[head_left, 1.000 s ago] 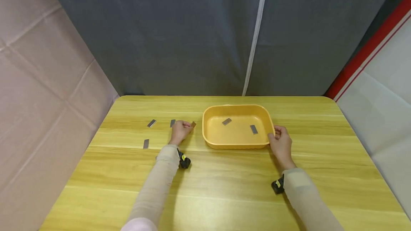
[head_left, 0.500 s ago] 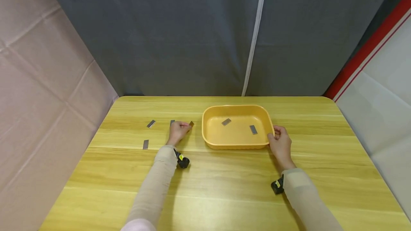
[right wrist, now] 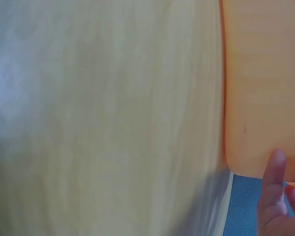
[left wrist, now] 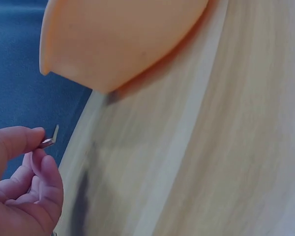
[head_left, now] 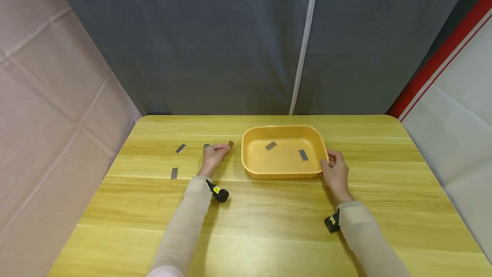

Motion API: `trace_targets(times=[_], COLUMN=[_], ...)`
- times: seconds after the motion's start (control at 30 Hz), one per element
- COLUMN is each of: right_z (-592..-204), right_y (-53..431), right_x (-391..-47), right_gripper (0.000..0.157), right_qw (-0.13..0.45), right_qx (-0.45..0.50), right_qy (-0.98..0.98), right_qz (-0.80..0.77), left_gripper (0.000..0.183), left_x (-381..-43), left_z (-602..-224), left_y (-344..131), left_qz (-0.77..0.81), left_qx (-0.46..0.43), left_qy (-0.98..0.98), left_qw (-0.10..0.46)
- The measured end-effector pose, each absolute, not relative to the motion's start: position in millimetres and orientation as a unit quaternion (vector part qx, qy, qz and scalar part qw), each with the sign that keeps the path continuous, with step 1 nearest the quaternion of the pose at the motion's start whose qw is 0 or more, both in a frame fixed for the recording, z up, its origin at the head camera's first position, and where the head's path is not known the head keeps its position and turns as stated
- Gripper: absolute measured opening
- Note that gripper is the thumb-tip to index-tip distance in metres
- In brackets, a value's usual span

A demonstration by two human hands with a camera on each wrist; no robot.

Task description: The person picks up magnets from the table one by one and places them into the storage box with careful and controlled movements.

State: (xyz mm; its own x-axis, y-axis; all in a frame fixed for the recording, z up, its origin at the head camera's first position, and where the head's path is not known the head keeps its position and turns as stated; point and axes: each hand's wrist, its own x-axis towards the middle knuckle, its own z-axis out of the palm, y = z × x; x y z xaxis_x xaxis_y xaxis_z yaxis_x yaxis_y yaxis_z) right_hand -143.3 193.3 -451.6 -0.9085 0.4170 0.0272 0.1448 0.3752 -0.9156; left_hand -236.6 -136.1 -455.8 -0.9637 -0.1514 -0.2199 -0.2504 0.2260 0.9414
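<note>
Left of the yellow plastic bin [head_left: 284, 173], my left hand [head_left: 212, 158] pinches a small flat rectangular metal plate [head_left: 230, 144] between thumb and fingertips. In the left wrist view the plate [left wrist: 49, 141] shows edge-on, raised above the table, and its inner end is hidden by the fingers. My right hand [head_left: 336, 175] grips the bin's right end, and in the right wrist view its thumb [right wrist: 274, 172] presses the outer wall. Inside the bin lie two grey plates, one left of centre [head_left: 270, 145] and one at the right [head_left: 303, 155].
On the wooden table [head_left: 265, 225], one grey plate [head_left: 180, 148] lies far left and another [head_left: 174, 173] nearer. A third plate [head_left: 206, 145] is partly covered by my left hand. A dark curtain [head_left: 215, 46] hangs behind the table's back edge.
The pinched plate shifts slightly left, then turns a little in my left fingers, showing more of its brownish face. My right hand and the bin stay in place.
</note>
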Motion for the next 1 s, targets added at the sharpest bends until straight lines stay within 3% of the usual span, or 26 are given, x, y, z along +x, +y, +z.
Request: trace_targets(times=[0.5, 1.0], right_z=[-448.9, -448.0], right_y=[193.2, 192.3], right_x=[-142.6, -142.7], right_gripper=[0.034, 0.034], right_qw=[0.12, 0.123], right_qx=[-0.171, -0.17], right_qy=[-0.821, -0.819], right_qz=[0.532, 0.534], left_gripper=[0.024, 0.026], left_x=[-230.0, -215.4], left_z=[-449.6, -424.3], left_y=[-128.8, -114.4], left_qz=[0.694, 0.723], left_qx=[-0.156, -0.079], left_qy=[0.702, 0.684], left_qw=[0.037, 0.058])
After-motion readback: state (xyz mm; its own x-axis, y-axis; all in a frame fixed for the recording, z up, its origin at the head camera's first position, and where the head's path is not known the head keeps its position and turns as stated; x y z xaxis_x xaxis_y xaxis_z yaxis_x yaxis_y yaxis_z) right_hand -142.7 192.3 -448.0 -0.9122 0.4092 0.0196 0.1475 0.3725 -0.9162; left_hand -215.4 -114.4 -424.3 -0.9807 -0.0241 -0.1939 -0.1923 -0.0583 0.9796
